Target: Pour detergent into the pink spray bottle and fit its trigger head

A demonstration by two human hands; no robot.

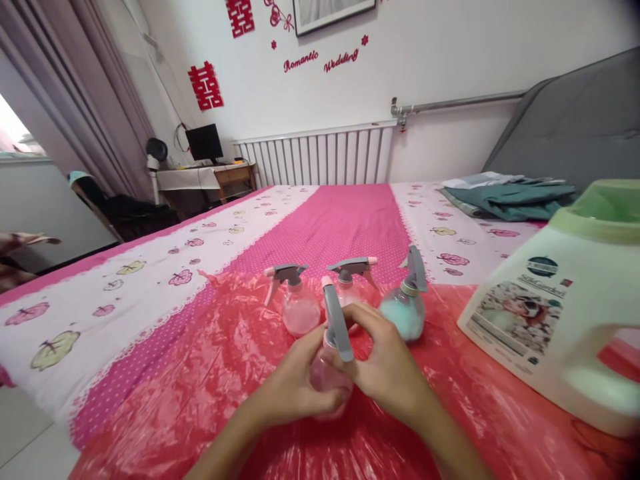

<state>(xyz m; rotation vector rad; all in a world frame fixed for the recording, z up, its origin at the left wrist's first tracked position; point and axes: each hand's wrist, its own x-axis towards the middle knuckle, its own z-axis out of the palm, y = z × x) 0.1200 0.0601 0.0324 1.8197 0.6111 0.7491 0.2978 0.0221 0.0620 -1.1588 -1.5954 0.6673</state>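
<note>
A small pink spray bottle (pixel 325 373) with a grey trigger head stands on the red plastic sheet (pixel 210 387). My left hand (pixel 295 387) is wrapped round its round body. My right hand (pixel 385 367) grips the grey trigger head at the top. Just beyond stand two more pink spray bottles (pixel 299 308) (pixel 350 283) and a teal spray bottle (pixel 406 310), all upright with grey heads.
A large white detergent jug (pixel 555 313) with a green cap lies close at the right. The pink and white bedsheet (pixel 320 213) stretches ahead, with folded teal cloth (pixel 510 197) at the far right. A radiator (pixel 315 157) and a desk with a monitor (pixel 205 143) are beyond.
</note>
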